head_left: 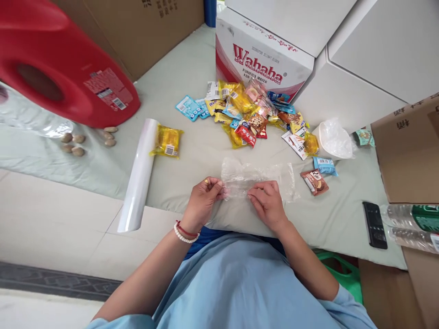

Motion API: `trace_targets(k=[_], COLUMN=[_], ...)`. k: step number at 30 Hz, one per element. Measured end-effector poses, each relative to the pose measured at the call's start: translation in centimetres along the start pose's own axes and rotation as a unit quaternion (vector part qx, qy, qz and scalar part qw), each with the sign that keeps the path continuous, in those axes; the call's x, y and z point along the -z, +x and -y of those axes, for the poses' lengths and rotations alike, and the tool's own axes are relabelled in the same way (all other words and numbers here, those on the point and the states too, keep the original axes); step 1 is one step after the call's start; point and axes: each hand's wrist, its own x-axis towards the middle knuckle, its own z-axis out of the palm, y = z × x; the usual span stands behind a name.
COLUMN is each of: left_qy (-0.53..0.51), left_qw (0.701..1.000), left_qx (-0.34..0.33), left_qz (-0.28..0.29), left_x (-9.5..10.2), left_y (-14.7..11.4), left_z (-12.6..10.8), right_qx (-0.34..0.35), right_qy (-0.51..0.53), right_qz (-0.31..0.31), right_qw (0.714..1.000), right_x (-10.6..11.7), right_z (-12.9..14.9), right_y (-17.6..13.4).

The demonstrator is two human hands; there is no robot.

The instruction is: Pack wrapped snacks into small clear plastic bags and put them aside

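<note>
A clear plastic bag lies crumpled and flat across the front of the cloth-covered table, in front of me. My left hand pinches its left end between thumb and fingers. Along the bag's near edge, my right hand grips the film with fingertips pressed together. I can see no contents through the film. Beyond it spreads a pile of wrapped snacks. A roll of clear plastic bags lies to the left, touching a yellow-wrapped snack.
A red jug, a clear bottle and several nuts occupy the left. At the back stands a Wahaha box. A white tub, small packets, a black phone and bottles are on the right.
</note>
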Motion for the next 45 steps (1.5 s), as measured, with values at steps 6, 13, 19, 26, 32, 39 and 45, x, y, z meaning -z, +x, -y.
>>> trace_targets(k=[6, 13, 19, 26, 32, 39, 45], left_qy=[-0.035, 0.039, 0.280, 0.562, 0.644, 0.739, 0.762], left_qw=[0.999, 0.996, 0.949, 0.699, 0.529, 0.540, 0.535], left_qx=[-0.013, -0.075, -0.147, -0.435, -0.446, -0.313, -0.307], left_qz=[0.007, 0.026, 0.008, -0.085, 0.327, 0.254, 0.196], left_x=[-0.3, 0.0, 2.3, 3.3, 0.3, -3.4, -3.4], left_y=[0.1, 1.0, 1.9, -0.5, -0.2, 1.0, 0.7], left_z=[-0.1, -2.2, -2.4, -0.3, -0.7, -0.9, 0.1], right_qx=[-0.073, -0.203, -0.097, -0.008, 0.032, 0.085, 0.117], right_qy=[0.087, 0.105, -0.058, -0.085, -0.136, -0.278, -0.200], right_qz=[-0.033, -0.136, -0.045, 0.133, 0.150, 0.135, 0.091], right_qw=[0.993, 0.964, 0.993, 0.987, 0.979, 0.947, 0.968], right_x=[3.0, 8.7, 10.0, 5.1, 4.6, 5.3, 5.0], right_z=[0.5, 0.2, -6.5, -9.9, -8.4, -8.3, -8.2], right_y=[0.6, 2.6, 8.6, 12.9, 14.7, 17.3, 20.0])
